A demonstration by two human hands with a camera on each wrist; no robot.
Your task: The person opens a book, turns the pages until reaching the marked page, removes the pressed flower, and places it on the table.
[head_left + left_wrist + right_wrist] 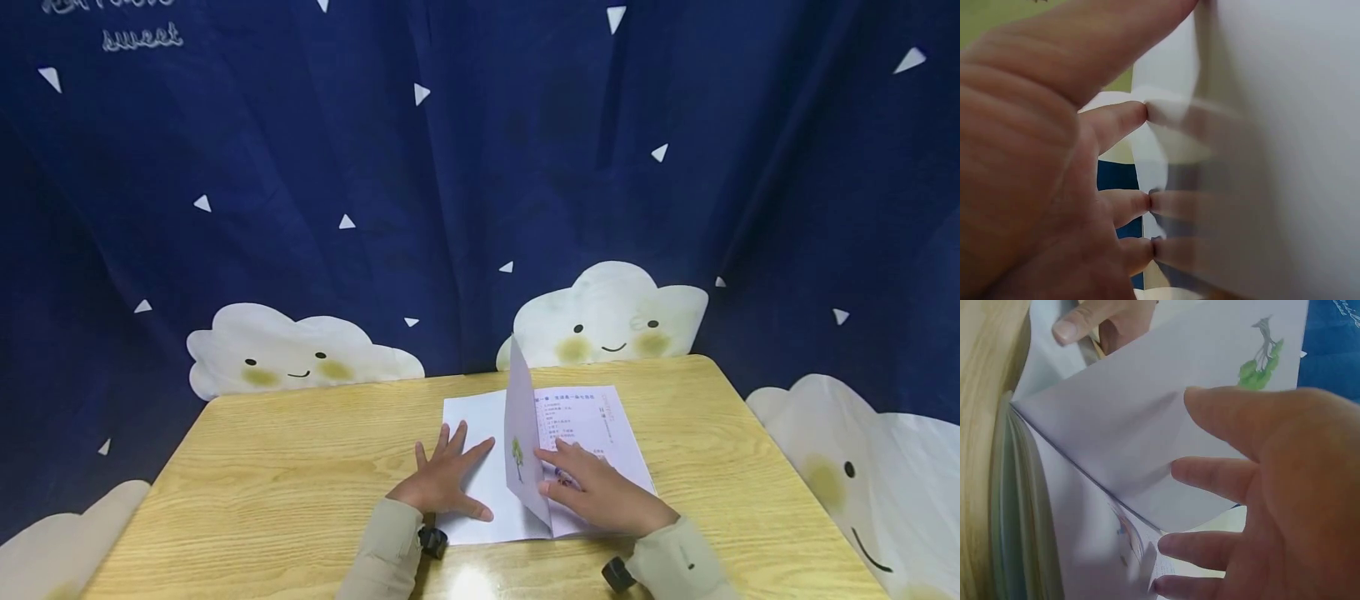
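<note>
An open book (pixel 626 442) lies on the wooden table, a blank white surface on its left and a printed page on its right. Between them one leaf (pixel 522 408) stands nearly upright, with a small green tree (pixel 1261 365) drawn on it. My left hand (pixel 444 481) rests with spread fingers on the blank left side (pixel 1297 156), which mirrors the fingertips in the left wrist view. Over the right page, my right hand (pixel 603 493) has its thumb and forefinger tips against the standing leaf. Its other fingers (pixel 1200 550) reach down toward the printed page.
The wooden table (pixel 300 467) extends to both sides of the book. Behind it hangs a dark blue curtain (pixel 480 167) with white triangles and smiling clouds. Both wrists, in light sleeves, carry small black devices (pixel 618 573).
</note>
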